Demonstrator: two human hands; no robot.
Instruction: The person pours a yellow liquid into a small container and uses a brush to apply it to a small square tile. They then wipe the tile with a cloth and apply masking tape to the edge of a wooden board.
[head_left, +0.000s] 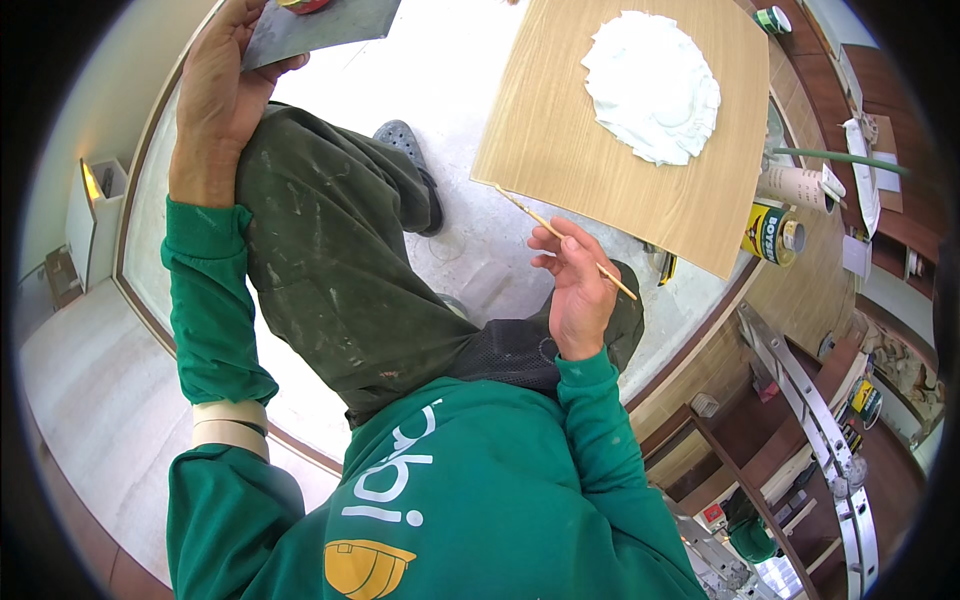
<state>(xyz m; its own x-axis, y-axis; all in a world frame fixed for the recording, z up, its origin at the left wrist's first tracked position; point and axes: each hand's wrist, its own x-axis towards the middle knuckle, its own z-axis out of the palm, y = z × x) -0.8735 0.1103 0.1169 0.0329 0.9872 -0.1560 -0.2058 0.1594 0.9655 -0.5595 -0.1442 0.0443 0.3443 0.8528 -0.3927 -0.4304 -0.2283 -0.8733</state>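
At the upper left, my left hand (236, 82) holds a flat grey metal plate (322, 30) by its edge; a red and yellow item (304, 4) on the plate is cut off by the picture's top. My right hand (577, 281), in front of my lap, pinches a thin wooden stick or slim brush (551, 229) between thumb and fingers. Its far tip points to the near left corner of a wood-grain board (540, 142); whether they touch I cannot tell. A wide mound of white putty-like paste (652, 86) lies on the board.
Right of the board stand a yellow and green paint can (772, 234), a pale cylinder (799, 187) and a green-labelled container (772, 20). An aluminium ladder (814, 420) lies at the lower right by brown shelving (720, 480). A white box (94, 217) is at the left.
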